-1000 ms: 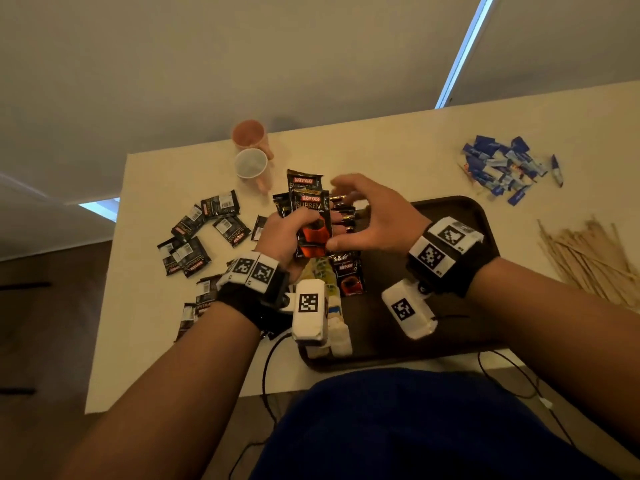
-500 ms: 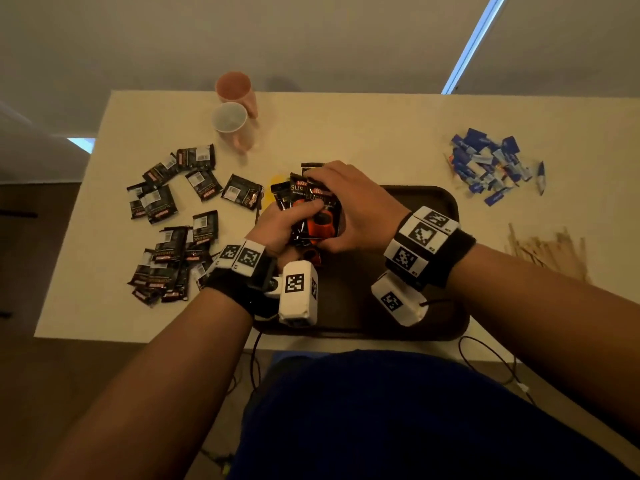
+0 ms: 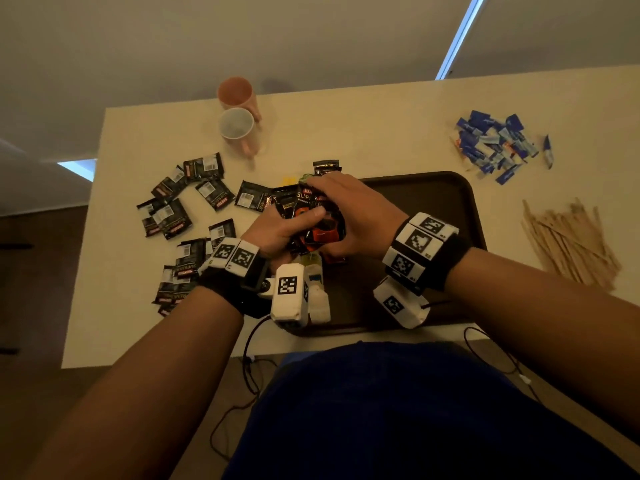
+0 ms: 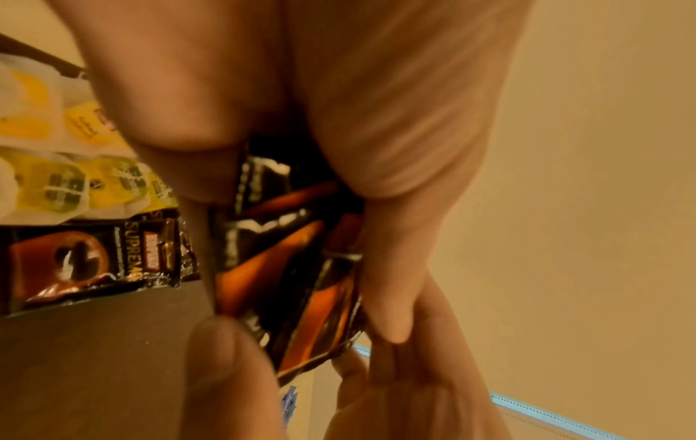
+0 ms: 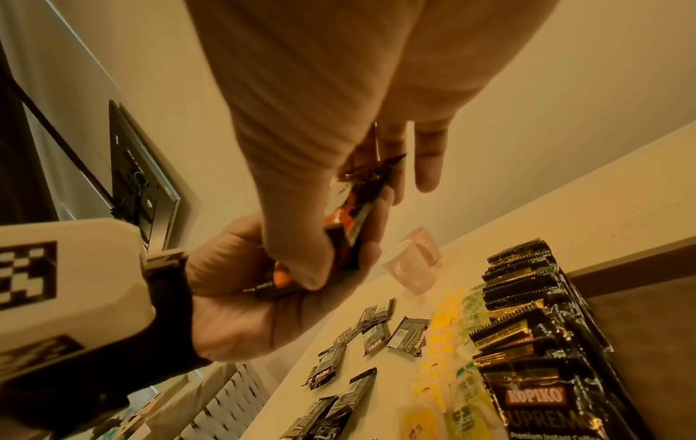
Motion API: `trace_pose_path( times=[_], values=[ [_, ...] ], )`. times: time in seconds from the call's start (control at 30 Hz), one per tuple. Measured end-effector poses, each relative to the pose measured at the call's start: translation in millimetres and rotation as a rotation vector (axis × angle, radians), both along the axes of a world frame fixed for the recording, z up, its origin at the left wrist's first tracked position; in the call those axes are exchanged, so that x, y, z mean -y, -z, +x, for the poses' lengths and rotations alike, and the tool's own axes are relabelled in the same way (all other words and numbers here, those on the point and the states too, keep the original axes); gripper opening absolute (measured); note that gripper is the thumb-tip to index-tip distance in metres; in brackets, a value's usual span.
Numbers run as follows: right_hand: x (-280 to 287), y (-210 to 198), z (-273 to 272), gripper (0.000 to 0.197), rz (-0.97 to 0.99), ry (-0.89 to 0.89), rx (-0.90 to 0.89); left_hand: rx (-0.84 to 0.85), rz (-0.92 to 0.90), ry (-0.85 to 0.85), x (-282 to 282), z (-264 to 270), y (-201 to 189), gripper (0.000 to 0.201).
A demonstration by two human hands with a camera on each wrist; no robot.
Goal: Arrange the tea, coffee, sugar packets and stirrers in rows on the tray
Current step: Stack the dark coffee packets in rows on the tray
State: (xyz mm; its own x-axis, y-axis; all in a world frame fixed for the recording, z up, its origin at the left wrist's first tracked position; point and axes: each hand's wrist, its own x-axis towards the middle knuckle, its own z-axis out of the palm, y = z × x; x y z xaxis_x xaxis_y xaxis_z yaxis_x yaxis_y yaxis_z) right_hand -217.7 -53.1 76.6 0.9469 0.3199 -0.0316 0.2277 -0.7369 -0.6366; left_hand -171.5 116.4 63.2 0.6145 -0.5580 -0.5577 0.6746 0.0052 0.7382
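My left hand point(image 3: 282, 230) grips a stack of black-and-orange coffee packets point(image 3: 320, 221) above the left part of the dark brown tray point(image 3: 443, 202). My right hand point(image 3: 349, 209) pinches the same stack from the right, thumb below and fingers on top. In the left wrist view the coffee packets point(image 4: 286, 268) sit between both hands. The right wrist view shows a row of coffee packets point(image 5: 535, 321) lying on the tray, with yellow and green tea bags point(image 5: 448, 336) beside them. Blue sugar packets point(image 3: 495, 145) and wooden stirrers point(image 3: 568, 244) lie on the table at the right.
Loose black coffee packets point(image 3: 187, 209) are scattered over the cream table point(image 3: 363, 133) left of the tray. Two pink cups point(image 3: 239, 112) stand at the table's far edge. Cables point(image 3: 249, 375) hang off the near edge by my body.
My right hand has closed onto the stack held in my left hand. My head has shifted, so the table sits differently in view.
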Motion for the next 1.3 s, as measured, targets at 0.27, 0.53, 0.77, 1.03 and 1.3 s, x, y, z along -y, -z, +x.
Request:
trace_pose_path(
  times=[0.27, 0.53, 0.77, 1.03, 1.3],
  values=[
    [-16, 5, 8, 0.103, -0.05, 0.038, -0.039, -0.019, 0.102, -0.012, -18, 18, 7, 0.034],
    [-5, 22, 2, 0.044, 0.383, 0.467, -0.398, 0.04, 0.198, -0.012, -22, 16, 26, 0.051],
    [-1, 45, -12, 0.023, 0.417, 0.588, -0.552, -0.075, 0.217, 0.0, -18, 3, 36, 0.051],
    [14, 69, -24, 0.023, 0.501, 0.578, -0.771, -0.104, 0.366, -0.144, -16, -6, 49, 0.03],
    [22, 110, -30, 0.01, 0.069, 0.528, -0.767, -0.126, 0.427, -0.219, -18, -10, 55, 0.026]
  ],
)
